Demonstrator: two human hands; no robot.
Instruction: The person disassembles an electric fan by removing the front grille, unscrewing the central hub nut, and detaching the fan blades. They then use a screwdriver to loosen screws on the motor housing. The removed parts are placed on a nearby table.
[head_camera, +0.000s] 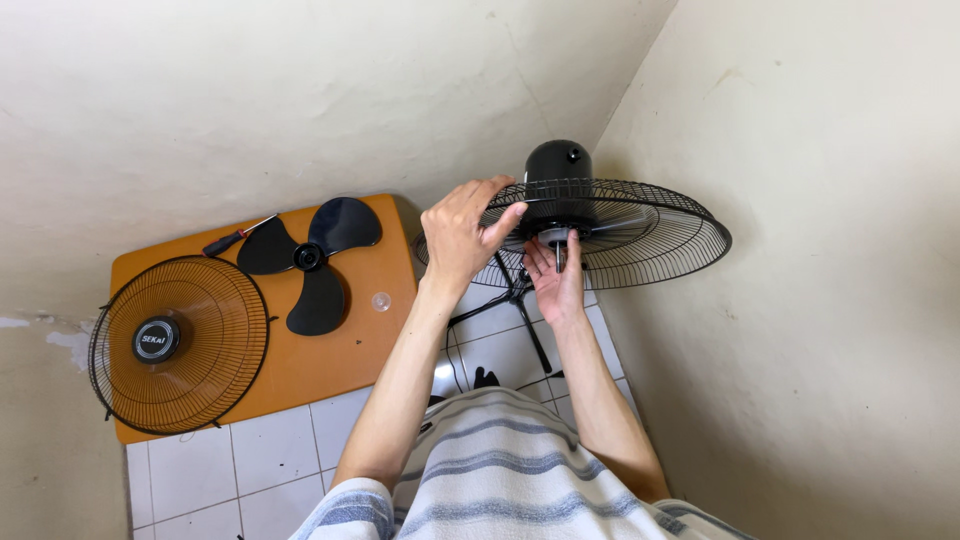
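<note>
The left hand gripped the round black wire rear fan guard at its rim; the right hand's fingers pinched the metal motor shaft.

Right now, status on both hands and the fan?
Left hand gripping rear grille rim. Right hand at motor shaft under black motor housing. Blade and front grille off, on orange table.

An orange tabletop is seen in the corner of white walls. On it, a round front fan grille lies left, a black three-bladed propeller centre, a red-handled screwdriver at its back edge, a small clear cap right.
</note>
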